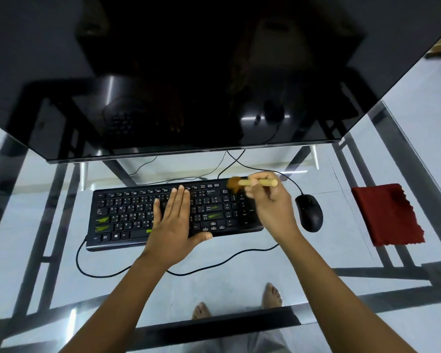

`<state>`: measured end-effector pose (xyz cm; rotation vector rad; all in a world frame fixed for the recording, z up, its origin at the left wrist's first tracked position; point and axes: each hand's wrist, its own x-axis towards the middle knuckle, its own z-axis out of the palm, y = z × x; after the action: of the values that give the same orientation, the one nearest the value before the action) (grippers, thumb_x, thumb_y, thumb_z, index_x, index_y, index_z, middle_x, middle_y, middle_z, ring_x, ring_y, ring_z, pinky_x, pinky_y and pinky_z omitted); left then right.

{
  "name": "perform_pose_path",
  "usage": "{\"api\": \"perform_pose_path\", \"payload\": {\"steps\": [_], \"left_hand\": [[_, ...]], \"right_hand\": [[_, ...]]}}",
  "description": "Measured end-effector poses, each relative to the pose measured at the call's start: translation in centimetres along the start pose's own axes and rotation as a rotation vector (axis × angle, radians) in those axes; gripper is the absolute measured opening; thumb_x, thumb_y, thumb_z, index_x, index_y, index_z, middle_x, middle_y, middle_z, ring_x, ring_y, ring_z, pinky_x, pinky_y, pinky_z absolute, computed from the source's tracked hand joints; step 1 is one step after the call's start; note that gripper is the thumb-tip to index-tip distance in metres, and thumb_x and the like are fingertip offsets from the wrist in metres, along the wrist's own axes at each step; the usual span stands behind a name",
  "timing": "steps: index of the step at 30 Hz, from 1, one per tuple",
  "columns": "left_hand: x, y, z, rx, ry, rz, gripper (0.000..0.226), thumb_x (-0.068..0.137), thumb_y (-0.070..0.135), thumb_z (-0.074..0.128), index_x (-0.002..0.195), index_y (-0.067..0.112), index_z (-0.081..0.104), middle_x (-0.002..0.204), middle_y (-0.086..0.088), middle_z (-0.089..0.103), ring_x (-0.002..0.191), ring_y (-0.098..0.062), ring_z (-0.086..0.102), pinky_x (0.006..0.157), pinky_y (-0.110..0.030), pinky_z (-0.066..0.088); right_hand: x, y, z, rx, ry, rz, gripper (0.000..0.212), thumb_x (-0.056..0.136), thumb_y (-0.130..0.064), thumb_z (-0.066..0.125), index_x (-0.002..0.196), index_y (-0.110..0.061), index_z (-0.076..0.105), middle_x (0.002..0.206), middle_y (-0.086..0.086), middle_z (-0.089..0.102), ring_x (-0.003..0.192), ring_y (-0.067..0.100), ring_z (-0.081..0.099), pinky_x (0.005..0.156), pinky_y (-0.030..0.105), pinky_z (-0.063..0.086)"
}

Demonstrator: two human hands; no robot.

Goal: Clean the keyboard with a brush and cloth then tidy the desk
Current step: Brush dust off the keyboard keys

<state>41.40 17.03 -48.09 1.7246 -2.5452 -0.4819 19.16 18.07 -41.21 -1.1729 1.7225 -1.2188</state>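
The job looks to be in its brushing stage. The keyboard (173, 215) lies at the middle of the glass bench (265, 271), below the dark monitor (189, 72). The red cloth (388, 215) sits folded and untouched near the bench's right edge, beyond the mouse (309, 212), so wiping and tidying seem yet to come.

The left hand (173, 222) lies flat and released on the keys, fingers straight, steadying the board. The right hand (270, 200) grasps the brush (250, 183) by its pale wooden handle, held roughly level, its blurred bristles at the keyboard's far right corner, over the number pad.
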Motion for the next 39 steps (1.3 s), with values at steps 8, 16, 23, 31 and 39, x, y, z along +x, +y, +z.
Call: {"api": "perform_pose_path", "payload": {"steps": [8,16,23,31,39], "left_hand": [[-0.9,-1.2,-0.3,0.012,0.003,-0.007,0.116,0.071,0.087,0.021,0.153,0.008,0.002,0.162,-0.004,-0.004,0.148,-0.016,-0.011,0.116,-0.050,-0.012],[-1.3,-2.2,-0.5,0.090,0.000,0.016,0.109,0.076,0.084,0.020,0.153,0.009,0.001,0.161,-0.004,-0.004,0.146,-0.014,-0.012,0.114,-0.052,-0.012],[-1.4,-2.3,-0.9,0.056,0.007,0.009,0.109,0.077,0.078,0.036,0.152,0.012,-0.008,0.160,0.000,-0.014,0.145,-0.013,-0.021,0.113,-0.049,-0.020],[-2.0,-3.6,-1.3,0.018,0.042,-0.041,0.113,0.075,0.078,0.045,0.153,0.010,-0.001,0.162,-0.002,-0.005,0.147,-0.013,-0.014,0.115,-0.050,-0.017],[-2.6,-4.6,-1.4,-0.006,0.046,-0.037,0.108,0.078,0.075,0.045,0.154,0.011,0.000,0.161,0.000,-0.007,0.145,-0.010,-0.016,0.115,-0.050,-0.017]], "right_hand": [[0.0,-0.8,3.9,-0.127,0.020,-0.075,0.013,0.097,-0.017,0.052,0.089,-0.026,0.058,0.093,-0.003,0.068,0.086,0.016,0.068,0.082,0.032,0.054],[-0.3,-1.5,5.6,-0.190,-0.051,-0.192,0.016,0.093,-0.007,0.055,0.089,-0.019,0.064,0.095,-0.001,0.068,0.089,-0.002,0.063,0.084,0.014,0.047],[-1.2,-2.0,6.3,-0.266,-0.105,-0.233,0.011,0.094,-0.012,0.056,0.094,-0.015,0.066,0.094,-0.002,0.067,0.084,0.005,0.061,0.075,0.012,0.047],[-1.8,-2.4,7.8,-0.248,-0.087,-0.247,0.013,0.092,-0.007,0.057,0.089,-0.017,0.066,0.090,-0.004,0.068,0.082,0.004,0.062,0.075,0.012,0.046],[-1.4,-3.0,9.7,-0.120,-0.358,0.028,0.012,0.097,-0.015,0.053,0.094,-0.019,0.064,0.092,0.007,0.072,0.083,0.018,0.069,0.080,0.029,0.058]]}}
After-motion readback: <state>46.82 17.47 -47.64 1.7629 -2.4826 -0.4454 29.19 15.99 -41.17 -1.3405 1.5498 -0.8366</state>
